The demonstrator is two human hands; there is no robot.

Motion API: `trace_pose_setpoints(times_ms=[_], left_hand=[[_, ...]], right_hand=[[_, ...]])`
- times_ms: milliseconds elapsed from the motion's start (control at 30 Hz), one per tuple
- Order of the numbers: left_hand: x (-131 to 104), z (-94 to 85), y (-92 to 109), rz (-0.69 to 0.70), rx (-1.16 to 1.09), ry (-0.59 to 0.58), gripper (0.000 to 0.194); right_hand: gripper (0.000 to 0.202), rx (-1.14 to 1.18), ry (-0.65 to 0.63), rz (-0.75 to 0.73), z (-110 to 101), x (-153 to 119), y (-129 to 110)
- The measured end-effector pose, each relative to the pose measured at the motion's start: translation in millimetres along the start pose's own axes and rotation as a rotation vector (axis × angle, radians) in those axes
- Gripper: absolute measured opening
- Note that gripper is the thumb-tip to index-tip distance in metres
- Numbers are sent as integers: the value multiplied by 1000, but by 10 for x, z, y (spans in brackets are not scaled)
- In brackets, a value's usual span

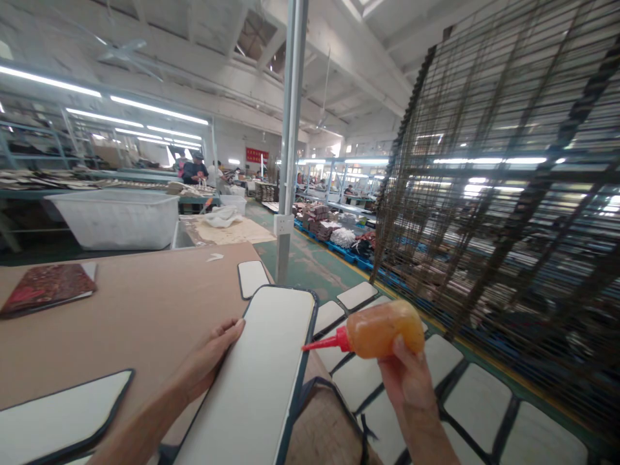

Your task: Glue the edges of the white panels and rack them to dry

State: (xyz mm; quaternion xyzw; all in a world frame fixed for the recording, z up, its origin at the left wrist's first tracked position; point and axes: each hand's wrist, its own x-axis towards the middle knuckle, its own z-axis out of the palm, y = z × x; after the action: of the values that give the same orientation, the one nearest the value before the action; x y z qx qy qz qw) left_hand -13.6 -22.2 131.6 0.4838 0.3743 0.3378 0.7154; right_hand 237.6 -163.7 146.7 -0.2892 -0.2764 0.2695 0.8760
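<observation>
A long white panel (256,361) with rounded corners and a dark edge is tilted up in front of me. My left hand (213,355) grips its left edge, thumb on the white face, the other fingers partly hidden behind. My right hand (409,374) is closed round a clear squeeze bottle (385,328) of amber liquid. The bottle lies nearly level, and its red nozzle (327,341) points left, with the tip at the panel's right edge.
The brown table (159,290) bears a patterned booklet (51,287) and another white panel (62,413). More dark-edged panels (479,394) lie at the right. Beyond are a grey post (289,142), a large white bin (119,219), a wire rack (504,155) and people (195,171).
</observation>
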Motion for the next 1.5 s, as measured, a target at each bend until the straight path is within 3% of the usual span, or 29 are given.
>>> trace_pose_setpoints(times_ms=[467,933,1500], left_hand=[[55,-19,109,-23,-20,72,25],[75,-22,240,-40,36,85,23],[195,-3,302,-59,41,70,17]], right_hand=[[36,36,13,136,24,-37,23],[44,-91,-186,48,29,-92,-136],[47,-31,-62,165,-113,-253,-118]])
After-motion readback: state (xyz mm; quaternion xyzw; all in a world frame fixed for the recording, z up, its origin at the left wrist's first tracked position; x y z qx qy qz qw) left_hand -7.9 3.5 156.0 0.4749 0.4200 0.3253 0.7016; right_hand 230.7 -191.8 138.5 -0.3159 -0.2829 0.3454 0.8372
